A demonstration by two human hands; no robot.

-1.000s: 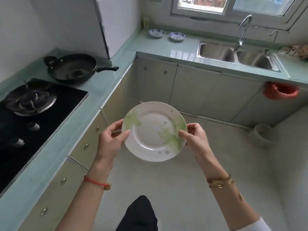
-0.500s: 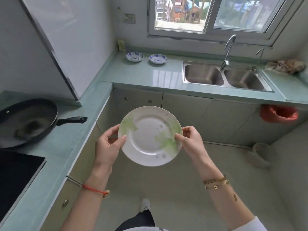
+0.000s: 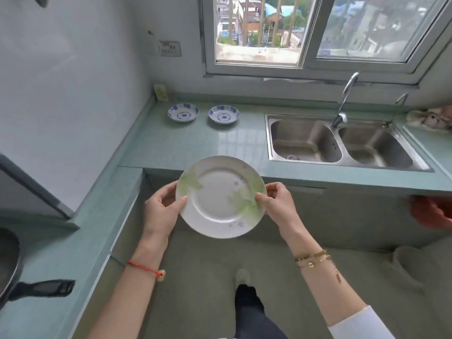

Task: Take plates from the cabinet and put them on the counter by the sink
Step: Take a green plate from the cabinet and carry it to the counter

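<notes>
Above the floor, before the table (image 3: 186, 148), left hand (image 3: 162, 211) and right hand (image 3: 278, 206) gripped the plate (image 3: 220, 199) by its rim.

Concerns one round white ceramic plate (image 3: 220, 199), printed with pale green leaves on two opposite parts of the rim and with small grey flowers. Held in the air, face up, near edge tipped a little lower. Gripped at the left rim by the left hand (image 3: 159, 211), thumb on the upper face. Pinched at the right rim by the right hand (image 3: 278, 206). Seen across the front edge of the glossy pale green counter (image 3: 183, 148), left of the steel double sink (image 3: 305, 135). Not yet set down.
</notes>
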